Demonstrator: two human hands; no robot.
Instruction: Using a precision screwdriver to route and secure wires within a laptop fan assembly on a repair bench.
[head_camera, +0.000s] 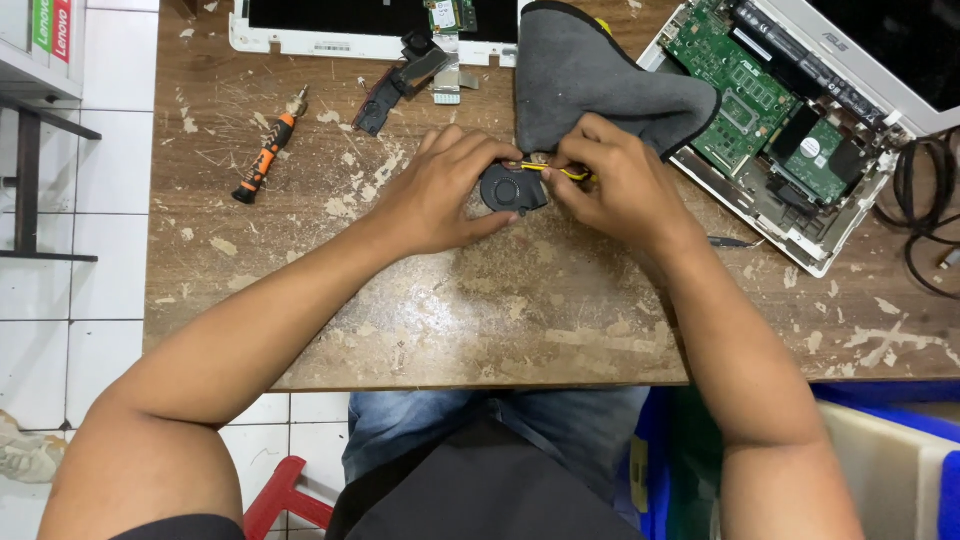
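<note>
Black fan (512, 190) on bench (480, 310), just below grey cloth (590, 85). Left hand (440, 190) pinning fan; right hand (615, 180) pinching yellow tool (555, 171). Could slip, snapping thin blades or wires.

Scuffed wooden table (500, 310), matt plastic fan (510, 190), grey cloth (590, 80)

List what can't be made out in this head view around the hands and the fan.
- Black fan: upper edge hidden by left hand and right hand.
- Yellow tool: tip and handle covered by right fingers; kind unclear.
- Open laptop: cut off by top-right frame edge, partly under grey cloth.
- White device: cropped at top.
</note>
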